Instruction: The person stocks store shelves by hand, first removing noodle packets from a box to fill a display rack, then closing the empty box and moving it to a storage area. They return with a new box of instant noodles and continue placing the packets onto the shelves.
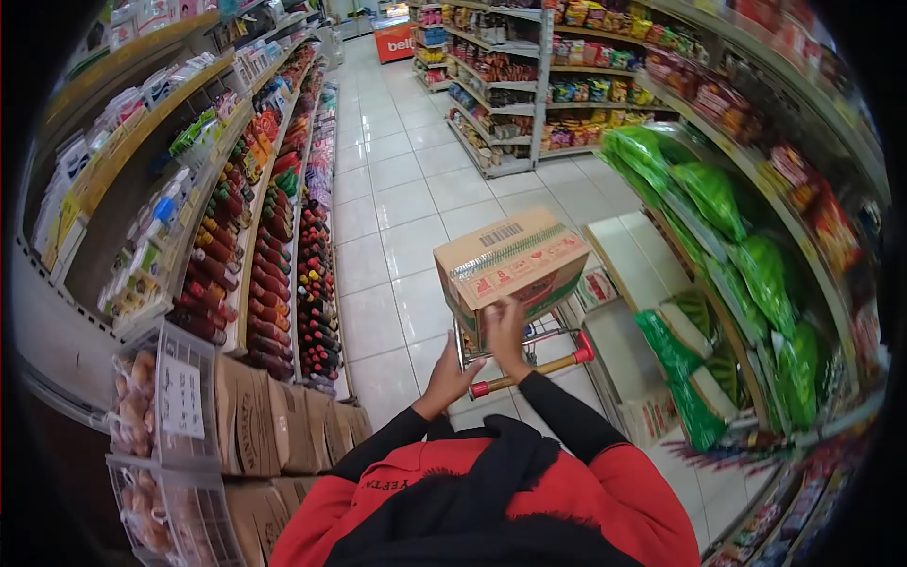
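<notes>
A closed cardboard carton (515, 250), taped along its top and printed with a barcode, rests on a small shopping cart (557, 363) in front of me. My right hand (507, 338) is at the carton's near side, fingers raised against it and slightly blurred, holding nothing. To its left, my left hand (448, 378) is open beside the cart's left side, thumb apart from the fingers. The cart's red-ended handle runs just below both hands. Under the carton, the cart's basket is mostly hidden.
Shelves of bottles (269, 312) line the left side, with brown cartons (248, 416) and clear crates (175, 397) nearer me. Green bags (704, 198) fill the right rack, and other green packs (685, 354) lie lower. A tiled aisle (373, 222) runs ahead toward a red display (394, 42).
</notes>
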Motion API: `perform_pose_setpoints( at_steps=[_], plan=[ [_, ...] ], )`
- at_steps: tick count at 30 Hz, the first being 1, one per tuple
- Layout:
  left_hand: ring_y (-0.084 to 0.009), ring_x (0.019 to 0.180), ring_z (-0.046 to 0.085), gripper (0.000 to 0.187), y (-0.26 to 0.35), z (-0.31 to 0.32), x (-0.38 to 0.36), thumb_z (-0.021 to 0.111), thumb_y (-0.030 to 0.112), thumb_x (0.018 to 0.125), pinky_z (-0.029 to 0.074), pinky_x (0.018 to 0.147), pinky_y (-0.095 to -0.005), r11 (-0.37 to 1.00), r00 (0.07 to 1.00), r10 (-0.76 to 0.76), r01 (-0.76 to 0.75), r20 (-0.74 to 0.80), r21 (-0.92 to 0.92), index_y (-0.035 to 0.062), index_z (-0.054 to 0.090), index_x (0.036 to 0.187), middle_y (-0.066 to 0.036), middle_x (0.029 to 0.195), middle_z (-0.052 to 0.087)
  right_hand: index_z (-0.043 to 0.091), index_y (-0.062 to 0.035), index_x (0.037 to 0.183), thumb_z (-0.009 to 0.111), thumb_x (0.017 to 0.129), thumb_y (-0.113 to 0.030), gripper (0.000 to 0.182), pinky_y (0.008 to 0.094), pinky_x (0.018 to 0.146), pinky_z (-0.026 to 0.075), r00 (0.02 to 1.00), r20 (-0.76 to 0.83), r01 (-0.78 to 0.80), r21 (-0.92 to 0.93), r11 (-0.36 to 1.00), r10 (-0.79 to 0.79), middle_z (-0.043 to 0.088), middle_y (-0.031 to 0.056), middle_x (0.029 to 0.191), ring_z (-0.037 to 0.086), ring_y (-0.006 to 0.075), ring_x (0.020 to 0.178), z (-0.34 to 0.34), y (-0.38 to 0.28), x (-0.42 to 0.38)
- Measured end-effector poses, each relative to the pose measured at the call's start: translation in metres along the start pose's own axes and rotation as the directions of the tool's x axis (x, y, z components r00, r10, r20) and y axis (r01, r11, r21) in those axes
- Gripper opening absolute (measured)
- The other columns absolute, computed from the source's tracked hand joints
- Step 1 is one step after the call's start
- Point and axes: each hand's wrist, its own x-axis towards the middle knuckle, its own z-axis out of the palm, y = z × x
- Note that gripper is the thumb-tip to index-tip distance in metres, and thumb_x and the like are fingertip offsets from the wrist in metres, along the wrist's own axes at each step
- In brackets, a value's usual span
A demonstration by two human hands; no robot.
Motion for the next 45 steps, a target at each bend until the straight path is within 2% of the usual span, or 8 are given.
perform_pose_setpoints(
  at_steps=[2,7,9,13,20,27,35,45],
  plan=[
    [-0.0461,0.085,0.059,0.079,-0.005,-0.011,0.05,0.054,0.004,0.071,0.049,0.075,-0.0467,0.969,1.0,0.022,-0.026,0.019,0.245,-0.0107,0.015,0.138,-0.033,0.096,0.057,0.048,0.0008,0.105,0.058,0.08,-0.015,0.031,0.0438,0.087,0.035,0.984,-0.109,0.123,-0.151,0.981,-0.14,0.049,0.0179,0.101,0.046,0.034,0.098,-0.002,0.036,0.072],
    [-0.0463,0.076,0.059,0.076,-0.018,-0.066,0.177,0.054,0.002,0.068,0.048,0.069,-0.05,0.924,0.985,0.086,-0.135,0.149,0.358,-0.0059,0.025,0.137,-0.032,0.085,0.059,0.049,0.0001,0.108,0.062,0.077,-0.014,0.036,0.0445,0.091,0.035,0.957,-0.246,0.038,-0.416,0.909,-0.153,0.051,0.0188,0.106,0.046,0.0366,0.103,-0.023,0.105,0.217],
    [-0.0464,0.071,0.057,0.045,-0.03,-0.086,0.232,0.055,0.005,0.064,0.048,0.066,-0.0508,0.918,0.992,0.067,-0.105,0.111,0.383,-0.0046,0.049,0.108,-0.028,0.071,0.058,0.049,-0.0004,0.11,0.062,0.078,-0.015,0.037,0.0441,0.092,0.036,0.939,-0.343,-0.148,-0.456,0.878,-0.019,0.051,0.0189,0.108,0.047,0.0365,0.105,-0.026,0.136,0.261],
    [-0.0434,0.07,0.059,0.034,-0.047,-0.12,0.353,0.057,0.007,0.066,0.048,0.065,-0.0489,0.869,0.961,0.11,-0.217,0.254,0.445,-0.0024,0.055,0.099,-0.026,0.069,0.059,0.049,0.0003,0.111,0.063,0.079,-0.017,0.038,0.0426,0.09,0.039,0.928,-0.37,-0.22,-0.459,0.861,0.041,0.052,0.0189,0.108,0.05,0.0352,0.103,-0.031,0.191,0.341],
    [-0.0387,0.068,0.061,0.012,-0.046,-0.105,0.545,0.057,0.01,0.079,0.049,0.064,-0.0469,0.793,0.996,0.066,-0.088,0.059,0.602,0.0017,0.066,0.081,-0.021,0.07,0.062,0.054,0.0038,0.116,0.067,0.076,-0.037,0.059,0.0396,0.086,0.047,0.94,-0.103,-0.34,-0.33,0.881,0.324,0.059,0.0237,0.111,0.059,0.0353,0.1,-0.008,0.336,0.516],
    [-0.0356,0.065,0.062,0.012,-0.037,-0.081,0.711,0.056,0.008,0.078,0.049,0.062,-0.0438,0.832,0.964,0.16,-0.247,0.212,0.497,0.0031,0.066,0.083,-0.018,0.069,0.063,0.03,0.0012,0.138,0.068,0.081,-0.026,0.074,0.0346,0.105,0.03,0.818,0.23,-0.568,0.175,0.804,0.527,0.037,0.0201,0.139,0.035,0.027,0.13,0.015,0.378,0.621],
    [-0.0318,0.07,0.065,0.019,0.005,-0.005,0.89,0.056,0.005,0.079,0.051,0.066,-0.0392,0.767,0.914,0.121,-0.334,0.388,0.548,0.0007,0.066,0.095,-0.015,0.077,0.066,0.028,-0.0022,0.14,0.061,0.086,-0.013,0.064,0.0316,0.104,0.03,0.802,0.012,-0.555,0.386,0.737,0.598,0.038,0.0159,0.139,0.037,0.0225,0.127,0.011,0.41,0.701],
    [-0.04,0.057,0.058,0.011,0.059,0.151,1.083,0.058,0.009,0.075,0.047,0.056,-0.0485,0.725,0.752,0.379,-0.603,0.539,0.332,-0.0003,0.061,0.08,-0.022,0.061,0.058,0.05,-0.0043,0.124,0.066,0.082,-0.015,0.047,0.0324,0.093,0.042,0.728,-0.441,-0.574,0.027,0.818,0.525,0.051,0.0128,0.118,0.051,0.0211,0.11,-0.076,0.508,0.816]
  ],
)
